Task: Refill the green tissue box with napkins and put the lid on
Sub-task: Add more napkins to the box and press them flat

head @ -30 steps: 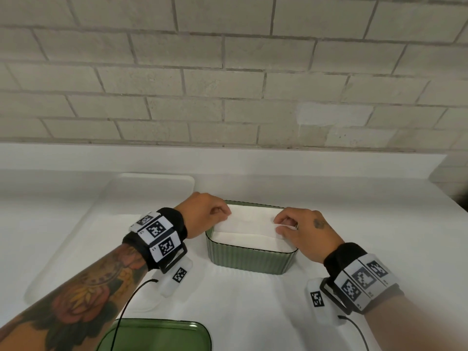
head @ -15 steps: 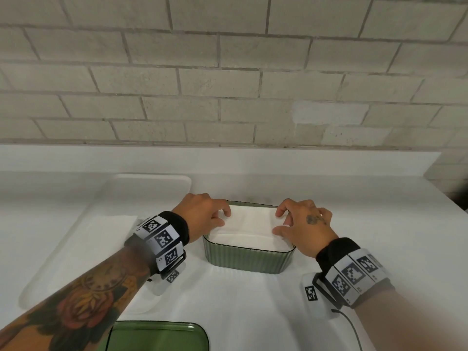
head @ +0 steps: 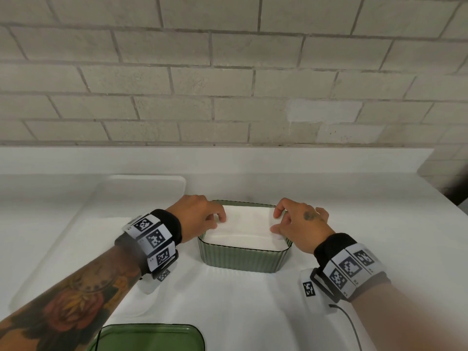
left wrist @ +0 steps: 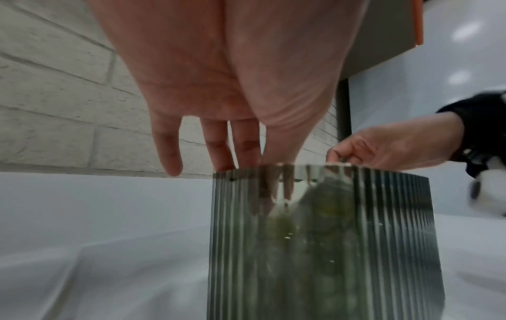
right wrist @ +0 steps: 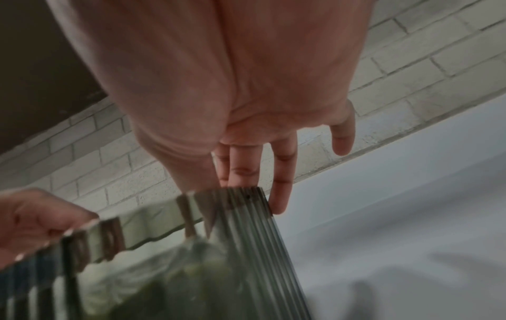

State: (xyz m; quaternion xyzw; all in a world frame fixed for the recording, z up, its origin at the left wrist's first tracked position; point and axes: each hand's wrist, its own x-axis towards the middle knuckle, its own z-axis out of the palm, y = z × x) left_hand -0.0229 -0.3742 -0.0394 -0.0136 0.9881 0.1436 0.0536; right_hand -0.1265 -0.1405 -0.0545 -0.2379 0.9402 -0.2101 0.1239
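The green ribbed tissue box (head: 243, 259) stands on the white counter in front of me, lidless and filled to the rim with white napkins (head: 248, 224). My left hand (head: 207, 216) is at the box's left end, fingertips down on the stack. At the right end my right hand (head: 283, 221) touches the napkins' edge with thumb and fingers. The wrist views show the fingers (left wrist: 221, 155) of the left and the fingers (right wrist: 243, 171) of the right reaching fairly straight down inside the rim of the box (left wrist: 328, 238), (right wrist: 246, 238). The green lid (head: 149, 338) lies flat near the bottom edge.
A white tray (head: 141, 183) lies at the back left, against the counter's raised back edge. A grey brick wall rises behind it. A thin cable (head: 347, 323) trails from the right wrist device. The counter's right edge (head: 450, 206) drops away at the far right.
Both hands stay at the box's ends. The right hand's fingers have shifted toward the far right corner, and the napkin stack sits lower and flatter in the box.
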